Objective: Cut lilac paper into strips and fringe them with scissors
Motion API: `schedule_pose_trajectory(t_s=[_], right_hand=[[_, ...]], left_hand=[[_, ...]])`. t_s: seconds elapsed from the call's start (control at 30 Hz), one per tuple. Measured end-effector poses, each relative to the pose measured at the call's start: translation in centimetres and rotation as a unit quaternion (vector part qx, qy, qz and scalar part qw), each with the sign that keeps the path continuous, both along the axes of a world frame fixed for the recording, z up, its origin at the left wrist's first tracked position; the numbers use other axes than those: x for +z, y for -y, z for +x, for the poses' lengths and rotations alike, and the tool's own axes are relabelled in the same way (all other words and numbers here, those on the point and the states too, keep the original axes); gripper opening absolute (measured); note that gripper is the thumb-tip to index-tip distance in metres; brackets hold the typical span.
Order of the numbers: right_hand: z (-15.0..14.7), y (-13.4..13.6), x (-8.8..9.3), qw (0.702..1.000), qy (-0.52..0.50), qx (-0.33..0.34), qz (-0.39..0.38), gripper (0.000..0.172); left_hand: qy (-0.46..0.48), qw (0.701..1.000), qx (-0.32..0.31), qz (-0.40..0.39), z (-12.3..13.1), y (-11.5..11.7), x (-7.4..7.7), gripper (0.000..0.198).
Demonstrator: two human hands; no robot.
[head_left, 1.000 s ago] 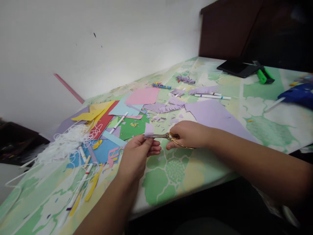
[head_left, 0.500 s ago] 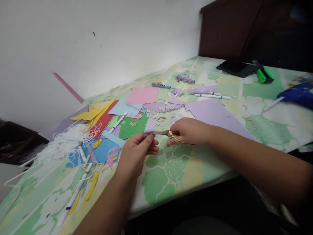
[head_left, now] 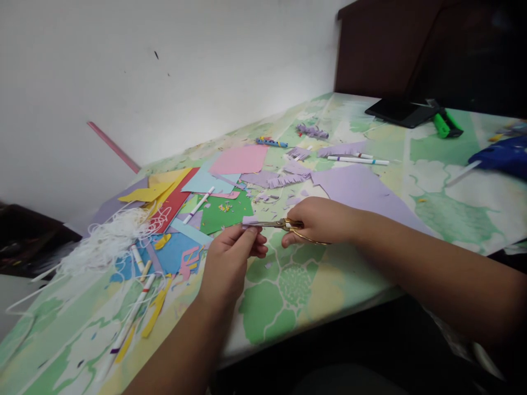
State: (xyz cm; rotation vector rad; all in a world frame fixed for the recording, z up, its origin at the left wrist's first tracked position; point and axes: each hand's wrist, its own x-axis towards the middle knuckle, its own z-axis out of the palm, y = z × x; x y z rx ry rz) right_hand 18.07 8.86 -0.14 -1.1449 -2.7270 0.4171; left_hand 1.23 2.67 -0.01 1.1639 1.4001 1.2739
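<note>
My right hand (head_left: 313, 220) is wrapped round the gold handles of a pair of scissors (head_left: 280, 224), whose blades point left. Between the thumb and fingers of my left hand (head_left: 234, 248) is pinched a small piece of lilac paper (head_left: 249, 220). The blade tips lie against this paper, just above my left fingertips. Beyond my hands, a green sheet (head_left: 226, 211) carries tiny paper scraps. A large lilac sheet (head_left: 362, 189) lies behind my right wrist, and fringed lilac strips (head_left: 289, 180) rest to its left.
White string (head_left: 107, 238) is heaped on the left among coloured papers and several markers (head_left: 134, 315). At the back are a pink sheet (head_left: 239, 160), a blue decorated roll (head_left: 272, 142) and a fringed lilac roll (head_left: 312, 131). A black tablet (head_left: 400, 113), a green-and-black tool (head_left: 447, 123) and a blue glue gun (head_left: 500, 156) lie right.
The larger lilac piece that stood above my left fingertips now shows only as a short end beside the blades. Both hands stay almost in place.
</note>
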Motion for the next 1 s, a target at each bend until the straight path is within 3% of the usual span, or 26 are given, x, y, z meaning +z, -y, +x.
schedule_pose_trajectory(t_s=[0.63, 1.0], right_hand=[[0.00, 0.60, 0.32, 1.000, -0.005, -0.009, 0.020, 0.055], [-0.11, 0.42, 0.13, 1.000, -0.023, 0.004, 0.003, 0.051]], left_hand=[[-0.078, 0.995, 0.004, 0.058, 0.09, 0.18, -0.11, 0.018], [-0.142, 0.989, 0.033, 0.038, 0.06, 0.21, 0.18, 0.023]])
